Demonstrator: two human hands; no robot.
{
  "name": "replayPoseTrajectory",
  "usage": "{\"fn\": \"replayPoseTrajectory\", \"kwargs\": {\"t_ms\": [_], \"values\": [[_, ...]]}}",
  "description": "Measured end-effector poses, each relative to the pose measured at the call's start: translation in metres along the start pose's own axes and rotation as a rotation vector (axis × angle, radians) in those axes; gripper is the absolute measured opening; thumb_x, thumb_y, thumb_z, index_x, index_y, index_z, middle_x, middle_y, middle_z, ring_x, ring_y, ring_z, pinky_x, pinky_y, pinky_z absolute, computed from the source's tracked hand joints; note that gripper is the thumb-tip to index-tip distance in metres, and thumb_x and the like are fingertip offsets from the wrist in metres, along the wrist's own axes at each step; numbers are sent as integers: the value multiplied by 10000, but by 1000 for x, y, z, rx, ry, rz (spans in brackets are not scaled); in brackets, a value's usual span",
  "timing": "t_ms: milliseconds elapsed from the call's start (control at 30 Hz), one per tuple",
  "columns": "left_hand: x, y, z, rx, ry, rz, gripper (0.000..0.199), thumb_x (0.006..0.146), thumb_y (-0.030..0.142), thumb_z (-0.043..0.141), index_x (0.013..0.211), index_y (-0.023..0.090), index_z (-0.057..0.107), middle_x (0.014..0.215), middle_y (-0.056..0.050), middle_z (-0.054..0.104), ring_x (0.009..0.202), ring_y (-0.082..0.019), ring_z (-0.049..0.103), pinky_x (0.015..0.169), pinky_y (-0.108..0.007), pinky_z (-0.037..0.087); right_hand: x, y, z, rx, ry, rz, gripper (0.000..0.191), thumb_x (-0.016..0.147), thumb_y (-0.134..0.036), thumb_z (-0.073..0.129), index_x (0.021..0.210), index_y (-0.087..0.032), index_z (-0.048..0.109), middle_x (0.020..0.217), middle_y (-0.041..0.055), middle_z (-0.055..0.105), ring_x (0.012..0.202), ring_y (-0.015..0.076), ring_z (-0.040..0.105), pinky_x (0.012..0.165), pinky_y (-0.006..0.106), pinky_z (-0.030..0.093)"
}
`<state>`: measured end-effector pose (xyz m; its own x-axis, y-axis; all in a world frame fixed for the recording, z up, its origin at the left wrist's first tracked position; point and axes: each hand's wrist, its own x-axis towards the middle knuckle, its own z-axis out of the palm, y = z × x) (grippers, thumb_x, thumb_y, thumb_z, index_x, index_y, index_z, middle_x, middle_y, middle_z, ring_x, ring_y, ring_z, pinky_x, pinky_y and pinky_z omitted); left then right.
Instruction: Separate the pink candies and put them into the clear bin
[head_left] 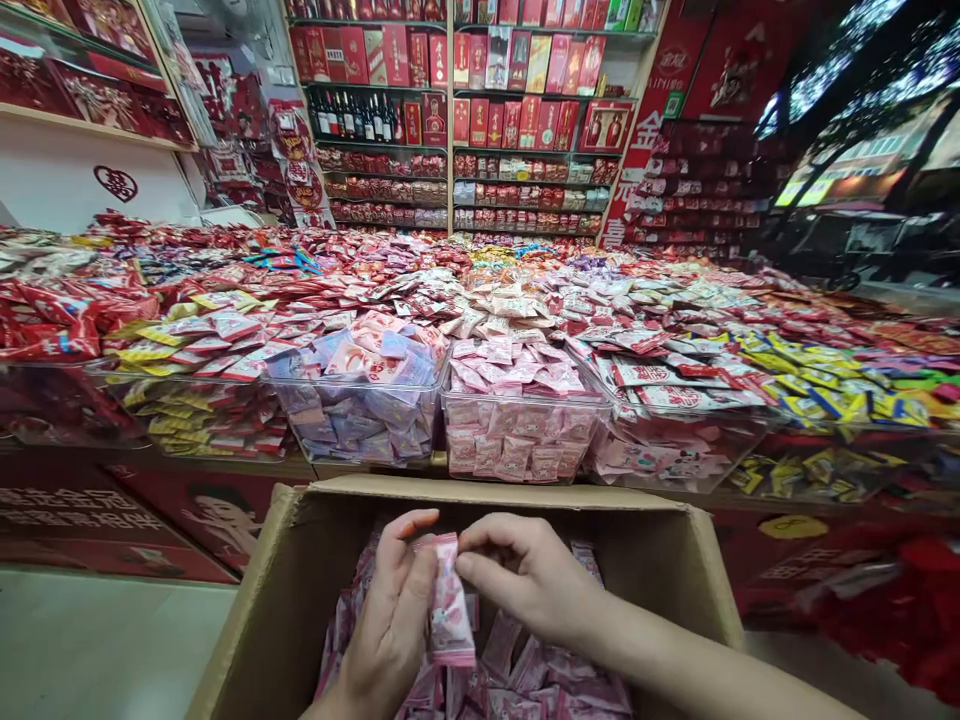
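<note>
Left hand [394, 612], right hand [536, 582]: fingers pinched shut on glossy oblong pink sachet [451, 618] over matte cardboard box [251, 612].

The person's left hand [394, 615] stood upright, its thumb [420, 588] extended and its fingers bent. Just beside it, the right hand [532, 580] pinched between thumb and forefinger, the bare right forearm [679, 655] slanting in from the lower right.
</note>
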<state>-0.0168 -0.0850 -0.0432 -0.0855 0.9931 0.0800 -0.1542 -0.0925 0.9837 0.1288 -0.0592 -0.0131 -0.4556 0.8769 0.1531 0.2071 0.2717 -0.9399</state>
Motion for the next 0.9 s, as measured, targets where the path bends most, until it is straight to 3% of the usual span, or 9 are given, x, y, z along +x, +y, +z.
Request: {"fn": "replayPoseTrajectory", "kwargs": {"t_ms": [100, 167, 233, 333, 400, 533, 633, 767, 900], "values": [[-1, 3, 2, -56, -150, -22, 339, 787, 346, 529, 1096, 270, 411, 736, 21, 641, 626, -117, 570, 625, -203, 458, 2, 0, -4, 179, -35, 143, 304, 718, -446, 568, 732, -142, 567, 531, -40, 479, 443, 60, 408, 415, 187, 310], [0, 3, 2, -64, -173, -17, 349, 787, 331, 537, 1103, 271, 401, 755, 17, 656, 664, -116, 590, 649, -198, 460, 3, 2, -3, 252, -56, 202, 328, 684, -464, 598, 715, -142, 540, 473, -62, 440, 377, 46, 370, 362, 172, 267], [1, 3, 2, -128, -186, -60, 374, 774, 329, 557, 1106, 272, 396, 780, 8, 665, 679, -125, 606, 641, -207, 471, 3, 3, -3, 284, -42, 206, 309, 696, -447, 596, 710, -148, 521, 463, -62, 458, 361, 45, 384, 350, 164, 280], [2, 6, 3, -197, -294, -133, 413, 739, 258, 612, 1093, 268, 401, 826, -8, 671, 721, -151, 623, 653, -243, 486, 0, 4, -4, 331, 4, 196, 285, 739, -436, 553, 743, -155, 506, 480, -53, 492, 373, 54, 426, 371, 167, 344], [2, 8, 4, -188, -307, -117, 402, 721, 201, 632, 1063, 258, 428, 835, -10, 671, 755, -155, 621, 674, -245, 484, -3, 3, -6, 306, 15, 173, 272, 751, -428, 539, 769, -157, 520, 503, -48, 497, 381, 59, 441, 379, 176, 368], [1, 7, 1, -176, -223, -56, 448, 685, 223, 668, 1069, 261, 440, 773, 12, 654, 726, -142, 601, 635, -222, 472, -5, -7, -14, 14, 26, 6, 170, 767, -319, 545, 788, -160, 604, 596, -9, 567, 496, 88, 509, 462, 201, 413], [3, 1, -4, -154, -248, -9, 362, 752, 346, 582, 1075, 255, 448, 696, 27, 623, 607, -115, 575, 573, -215, 451, 5, -24, -32, -121, 168, -194, 115, 773, -245, 540, 800, -163, 616, 707, 22, 620, 644, 120, 561, 583, 231, 454], [7, -10, -8, -32, -272, -57, 212, 807, 361, 493, 966, 223, 522, 666, 27, 589, 583, -104, 546, 567, -221, 435, 39, -49, -68, -145, 452, -411, 135, 769, -244, 549, 884, -177, 574, 760, 24, 613, 657, 126, 573, 578, 247, 467], [10, -20, -8, 67, -291, -113, 218, 786, 365, 520, 932, 203, 533, 637, 28, 562, 580, -107, 507, 567, -229, 420, 75, -58, -91, -399, 530, -528, 105, 775, -204, 532, 860, -167, 581, 786, 32, 619, 707, 136, 565, 645, 268, 448]]}}
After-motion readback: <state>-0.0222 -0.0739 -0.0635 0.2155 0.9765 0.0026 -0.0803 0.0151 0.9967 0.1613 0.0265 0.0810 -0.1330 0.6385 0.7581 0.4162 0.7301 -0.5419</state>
